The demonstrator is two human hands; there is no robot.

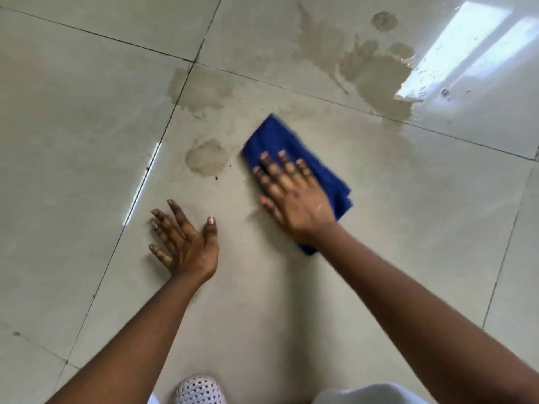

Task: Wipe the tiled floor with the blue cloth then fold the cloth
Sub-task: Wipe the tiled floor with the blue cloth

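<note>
Head view, looking down at the tiled floor (73, 170): pale glossy tiles, dark grout lines running diagonally.

Left side: left hand (186, 243) lies palm-down on a bare tile, fingers (163, 225) spread apart, thumb angled out to the right. It holds nothing and is apart from the cloth. A thin bright reflection streak runs along the grout line just left of this hand.

Left of centre: small round damp patch (207, 156) with a few dark specks at its lower edge, just left of the cloth. Above it, a larger squarish damp patch (201, 88) straddles a grout joint.

Bottom centre: a white dotted shoe (199, 390) at the frame edge, between the two forearms.

Centre: blue cloth (280, 141) lies flat on the floor, bunched into a rough oblong running from upper left to lower right. Its edges are motion-blurred. Right hand (294, 199) presses flat on top of it, fingers slightly spread and extended, not pinching; cloth shows beyond the fingertips, along the right side of the hand and below the wrist.

Right: large wet spill (382, 80) with splashed drops above it, well apart from the cloth. Far upper right, a bright window reflection (466, 48) on the tile, bordering the spill.
</note>
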